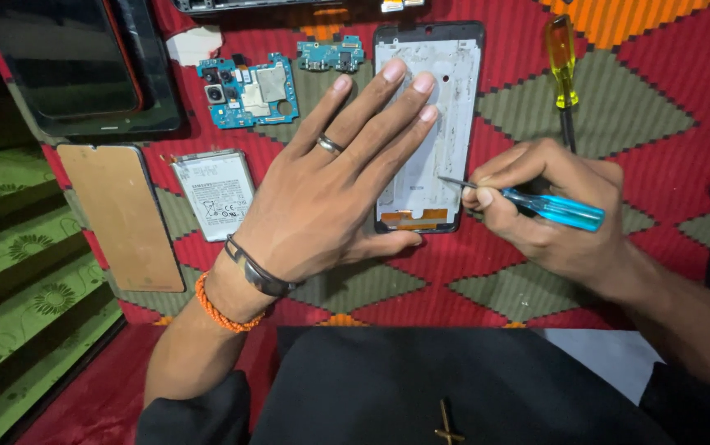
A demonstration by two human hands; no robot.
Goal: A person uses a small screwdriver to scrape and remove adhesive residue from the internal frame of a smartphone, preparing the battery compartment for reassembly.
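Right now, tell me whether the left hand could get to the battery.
Probably yes: the left hand lies flat on the phone frame, and the battery lies uncovered just beside its wrist.

Looks like a makeshift phone-repair spot in a home: stripped phone frame (427,124) on a red patterned woven cloth (660,107), with blue circuit boards (248,91) and a battery (213,194) to its left and a yellow-handled screwdriver (563,66) to its right.

Battery (213,194), blue circuit board (248,91), yellow-handled screwdriver (562,62) lie on patterned cloth (660,99).
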